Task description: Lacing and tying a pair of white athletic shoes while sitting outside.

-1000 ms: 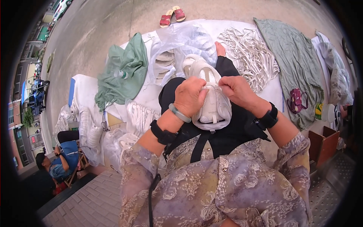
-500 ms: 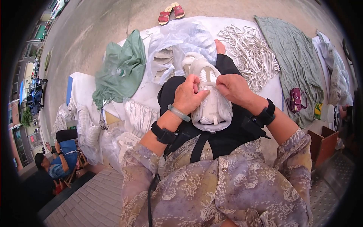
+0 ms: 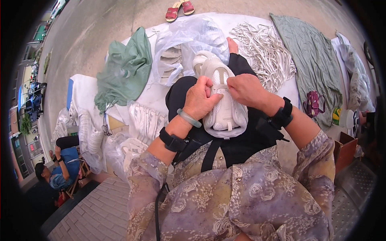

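A white sneaker with a mesh upper lies on my lap, its heel toward me. My left hand is closed at its left side, the thumb reaching over the opening. From the right, my right hand pinches at the eyelet area, and its fingertips are partly hidden. A flat pale shoelace crosses the shoe between my hands. Just beyond it a second white shoe shows in part.
Loose white laces are heaped on the sheet at the far right. A clear plastic bag holds shoe parts ahead. More white shoe pieces lie left, near a green cloth. Red slippers stand far off; a seated person is at left.
My right hand has shifted slightly left and up, with its fingers drawn in more tightly at the shoe. The left hand keeps its place. The whole view has shifted a little.
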Tool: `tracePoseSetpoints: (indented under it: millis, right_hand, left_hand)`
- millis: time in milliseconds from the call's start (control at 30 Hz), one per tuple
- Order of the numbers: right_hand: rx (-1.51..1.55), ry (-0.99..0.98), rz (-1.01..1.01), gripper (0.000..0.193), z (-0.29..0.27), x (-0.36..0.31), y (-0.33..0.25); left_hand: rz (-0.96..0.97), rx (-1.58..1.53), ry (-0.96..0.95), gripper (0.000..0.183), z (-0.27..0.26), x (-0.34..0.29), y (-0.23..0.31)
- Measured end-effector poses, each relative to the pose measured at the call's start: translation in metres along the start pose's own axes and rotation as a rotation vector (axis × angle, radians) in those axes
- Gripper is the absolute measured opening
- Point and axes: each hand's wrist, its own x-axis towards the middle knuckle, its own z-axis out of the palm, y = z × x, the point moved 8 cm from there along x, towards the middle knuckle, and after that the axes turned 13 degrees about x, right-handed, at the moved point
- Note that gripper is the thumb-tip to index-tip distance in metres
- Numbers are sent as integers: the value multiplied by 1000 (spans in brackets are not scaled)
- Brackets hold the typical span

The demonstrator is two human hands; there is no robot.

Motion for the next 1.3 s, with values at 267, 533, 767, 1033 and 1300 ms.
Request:
tracePoseSetpoints:
  millis: [267, 533, 767, 1033, 1300]
  right_hand:
    - [828, -333, 345, 11, 26, 3, 26]
    - [1176, -293, 257, 8, 34, -6, 11]
    - [625, 74, 98, 6, 4, -6, 1]
    - [289, -46, 84, 10, 0, 2, -5]
    - [421, 218, 120, 10, 17, -6, 14]
  left_hand:
    - [21, -5, -11, 40, -1, -3, 3]
    - [98, -362, 2, 29, 0, -15, -3]
    - [140, 23, 174, 25, -17, -18, 16]
    - [-16, -69, 8, 22, -6, -2, 3]
    - [23, -113, 5, 23, 6, -3, -6]
